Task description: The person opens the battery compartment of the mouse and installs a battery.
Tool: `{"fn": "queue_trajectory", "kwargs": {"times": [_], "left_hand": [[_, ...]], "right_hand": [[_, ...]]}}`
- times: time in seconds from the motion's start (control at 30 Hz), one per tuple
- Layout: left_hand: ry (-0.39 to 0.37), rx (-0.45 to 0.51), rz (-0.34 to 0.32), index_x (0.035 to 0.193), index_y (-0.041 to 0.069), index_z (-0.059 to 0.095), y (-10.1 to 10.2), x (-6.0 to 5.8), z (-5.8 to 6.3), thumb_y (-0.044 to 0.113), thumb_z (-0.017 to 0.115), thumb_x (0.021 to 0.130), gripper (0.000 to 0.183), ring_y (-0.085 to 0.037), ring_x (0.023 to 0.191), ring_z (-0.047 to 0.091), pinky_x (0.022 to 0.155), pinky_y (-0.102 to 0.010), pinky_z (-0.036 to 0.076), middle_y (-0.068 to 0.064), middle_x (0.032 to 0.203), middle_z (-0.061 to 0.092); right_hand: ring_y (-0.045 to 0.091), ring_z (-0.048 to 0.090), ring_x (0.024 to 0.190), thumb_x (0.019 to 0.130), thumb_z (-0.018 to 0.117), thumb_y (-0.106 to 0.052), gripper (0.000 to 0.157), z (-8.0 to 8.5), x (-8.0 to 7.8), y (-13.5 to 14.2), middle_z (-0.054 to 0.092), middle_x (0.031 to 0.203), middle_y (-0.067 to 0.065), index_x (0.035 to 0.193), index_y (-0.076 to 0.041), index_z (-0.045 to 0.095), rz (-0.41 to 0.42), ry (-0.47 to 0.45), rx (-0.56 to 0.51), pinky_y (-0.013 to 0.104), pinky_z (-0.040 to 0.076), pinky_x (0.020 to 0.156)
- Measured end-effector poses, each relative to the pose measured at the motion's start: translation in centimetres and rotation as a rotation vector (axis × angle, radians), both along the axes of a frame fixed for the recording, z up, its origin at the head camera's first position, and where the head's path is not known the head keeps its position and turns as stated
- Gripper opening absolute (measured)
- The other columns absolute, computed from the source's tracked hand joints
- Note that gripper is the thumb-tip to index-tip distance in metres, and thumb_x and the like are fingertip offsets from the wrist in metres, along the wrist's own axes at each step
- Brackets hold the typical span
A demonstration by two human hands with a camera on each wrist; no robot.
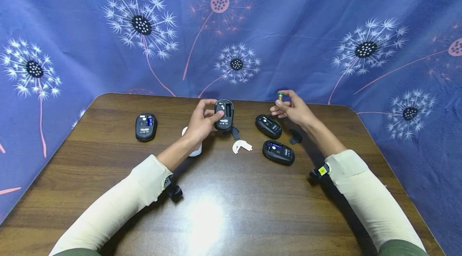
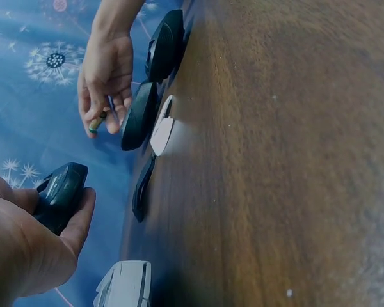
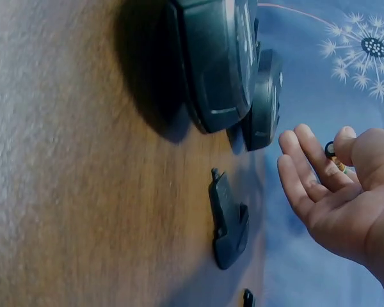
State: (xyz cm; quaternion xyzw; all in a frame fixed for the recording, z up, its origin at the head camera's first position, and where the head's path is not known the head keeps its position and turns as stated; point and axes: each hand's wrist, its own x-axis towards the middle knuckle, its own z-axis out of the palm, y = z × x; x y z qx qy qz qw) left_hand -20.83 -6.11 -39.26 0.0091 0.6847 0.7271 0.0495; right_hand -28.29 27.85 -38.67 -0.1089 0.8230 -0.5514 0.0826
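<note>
My left hand (image 1: 199,125) grips a black computer mouse (image 1: 226,122), raised above the table with its underside towards me and its battery slot uncovered and looking dark. To the right, my right hand (image 1: 295,109) pinches a small green and gold battery (image 1: 280,97) between thumb and fingers; one end of it shows in the right wrist view. Beneath the left hand stands a white mouse (image 1: 195,152), partly hidden. Two upturned black mice, a farther one (image 1: 268,126) and a nearer one (image 1: 278,152) with a blue battery, lie near the right hand.
Another upturned black mouse (image 1: 146,126) with a blue battery lies at the left. A white battery cover (image 1: 242,146) and a black cover (image 1: 235,133) lie between the hands. A second black cover (image 1: 295,137) is below the right wrist. Patterned blue cloth (image 1: 288,47) hangs behind the table.
</note>
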Motion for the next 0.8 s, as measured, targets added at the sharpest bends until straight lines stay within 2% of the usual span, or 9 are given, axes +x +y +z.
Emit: {"fn": "queue_trajectory", "kwargs": {"times": [0.13,0.27,0.37,0.47,0.57,0.7,0.8], "left_hand": [[0.003,0.01,-0.004,0.158,0.01,0.049,0.1,0.0,0.1,0.009,0.067,0.113,0.048,-0.011,0.087,0.077,0.085,-0.032,0.075,-0.023,0.127,0.071],[0.005,0.011,-0.011,0.158,0.01,0.049,0.2,0.0,0.1,0.009,0.067,0.113,0.048,-0.013,0.088,0.077,0.088,-0.034,0.075,-0.023,0.128,0.071],[-0.002,0.014,-0.008,0.158,0.01,0.05,0.2,0.0,0.1,0.009,0.067,0.113,0.048,-0.013,0.089,0.077,0.088,-0.034,0.075,-0.024,0.129,0.071],[-0.007,0.019,0.001,0.157,0.01,0.05,0.3,0.0,0.1,0.008,0.066,0.113,0.047,-0.012,0.088,0.077,0.087,-0.034,0.075,-0.023,0.127,0.07],[-0.005,0.021,0.003,0.157,0.009,0.05,0.3,-0.1,0.1,0.007,0.066,0.113,0.047,-0.011,0.088,0.077,0.087,-0.035,0.075,-0.022,0.126,0.07],[-0.003,0.021,-0.003,0.157,0.008,0.049,0.2,-0.1,0.0,0.008,0.066,0.113,0.047,-0.012,0.088,0.077,0.088,-0.034,0.075,-0.023,0.126,0.071],[-0.005,0.025,-0.011,0.158,0.009,0.048,0.1,-0.2,-0.1,0.008,0.066,0.114,0.048,-0.013,0.088,0.077,0.088,-0.035,0.075,-0.023,0.127,0.07]], "right_hand": [[0.008,0.083,0.092,0.121,0.051,-0.015,0.056,0.5,0.1,-0.7,0.083,0.121,0.027,0.168,0.006,0.029,-0.007,0.034,0.049,0.037,0.072,0.095],[0.016,0.084,0.097,0.121,0.053,-0.019,0.058,1.1,0.3,-1.4,0.081,0.124,0.029,0.169,0.002,0.03,-0.019,0.056,0.065,0.043,0.072,0.1],[0.017,0.084,0.099,0.12,0.054,-0.018,0.057,1.5,0.5,-2.3,0.081,0.124,0.03,0.169,0.002,0.031,-0.02,0.082,0.043,0.044,0.072,0.1],[0.01,0.083,0.095,0.12,0.054,-0.016,0.056,1.8,0.7,-3.5,0.081,0.123,0.029,0.168,0.003,0.032,-0.014,0.107,0.004,0.04,0.072,0.098],[0.006,0.081,0.093,0.12,0.053,-0.013,0.054,2.0,1.1,-4.8,0.08,0.124,0.032,0.168,0.002,0.033,0.003,0.131,-0.032,0.044,0.072,0.1],[0.009,0.082,0.096,0.12,0.053,-0.009,0.053,2.3,1.8,-6.6,0.076,0.127,0.038,0.168,0.002,0.033,0.048,0.149,-0.06,0.056,0.07,0.105],[0.012,0.082,0.099,0.119,0.053,-0.008,0.052,2.3,2.3,-8.0,0.076,0.127,0.039,0.167,0.002,0.034,0.078,0.151,-0.073,0.052,0.071,0.103]]}}
